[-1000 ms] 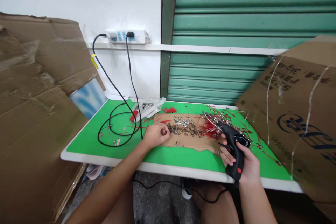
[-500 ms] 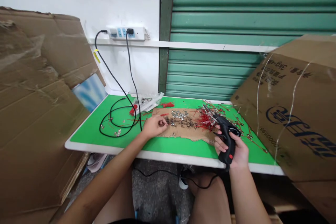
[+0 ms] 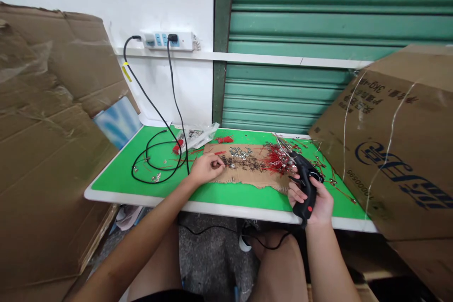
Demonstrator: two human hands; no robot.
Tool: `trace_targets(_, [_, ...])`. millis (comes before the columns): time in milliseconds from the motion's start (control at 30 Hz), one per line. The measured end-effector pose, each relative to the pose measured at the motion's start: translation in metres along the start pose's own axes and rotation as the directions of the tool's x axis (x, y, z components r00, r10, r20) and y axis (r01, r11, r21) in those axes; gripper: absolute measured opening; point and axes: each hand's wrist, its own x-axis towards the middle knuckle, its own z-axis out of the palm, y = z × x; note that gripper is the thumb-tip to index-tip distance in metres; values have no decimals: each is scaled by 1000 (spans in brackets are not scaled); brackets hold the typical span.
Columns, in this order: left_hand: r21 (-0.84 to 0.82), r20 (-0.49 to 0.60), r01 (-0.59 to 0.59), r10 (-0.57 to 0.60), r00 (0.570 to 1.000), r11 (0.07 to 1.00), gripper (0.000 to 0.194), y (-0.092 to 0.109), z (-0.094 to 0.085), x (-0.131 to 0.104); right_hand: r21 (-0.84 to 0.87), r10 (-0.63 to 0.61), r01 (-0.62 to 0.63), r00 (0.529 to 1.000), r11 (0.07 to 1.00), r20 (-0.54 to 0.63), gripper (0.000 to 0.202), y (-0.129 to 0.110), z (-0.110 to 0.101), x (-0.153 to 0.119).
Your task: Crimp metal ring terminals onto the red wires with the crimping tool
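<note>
Taking the cardboard sheet (image 3: 255, 181) as the middle of our clock, with twelve towards the green shutter (image 3: 318, 23), our right hand (image 3: 321, 205) is at about four o'clock. It is wrapped around the handle of the black glue gun (image 3: 305, 177) – a closed, full grip – with the nose tilted up towards ten o'clock, over the pile of red strands (image 3: 278, 159) at the sheet's three o'clock end.

Our left hand (image 3: 205, 169) rests at nine o'clock, on the sheet's near left corner. Its thumb and forefinger curl into a narrow pinch; we cannot tell whether anything small sits between them.

On the sheet, shiny metal bits (image 3: 239, 153) lie around twelve o'clock, with small dark marks or pieces below them, too fine for us to make out. A clear plastic bag (image 3: 208, 136) lies at ten o'clock and a red bundle (image 3: 224, 139) at eleven, both on the green tabletop (image 3: 212, 194).

Beyond our left hand, towards nine o'clock, a black cable (image 3: 140, 87) loops on the tabletop – it runs up to the white power strip (image 3: 184, 41) at about eleven.
</note>
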Motion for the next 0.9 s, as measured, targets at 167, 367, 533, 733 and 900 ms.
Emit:
trace_targets(167, [27,84,-98,96,992,995,8,27,-7,8,51,-26,25,1000,998,12,41,1,-3,-1])
trace_targets(367, [-85,117,-96,105,988,992,15,105,35,60,86,-50,48,999,995,22,39,1,-3,-3])
trace_targets(533, [-114,147,55,-38,988,992,22,127,75,91,89,-52,51,999,995,14,38,0,-4,-2])
trace_targets(733, [3,51,105,-105,993,994,33,72,36,72,80,-40,39,999,996,18,37,1,-5,0])
trace_targets(900, [92,137,53,-65,988,994,32,41,7,66,65,-30,28,999,997,31,38,2,-4,-1])
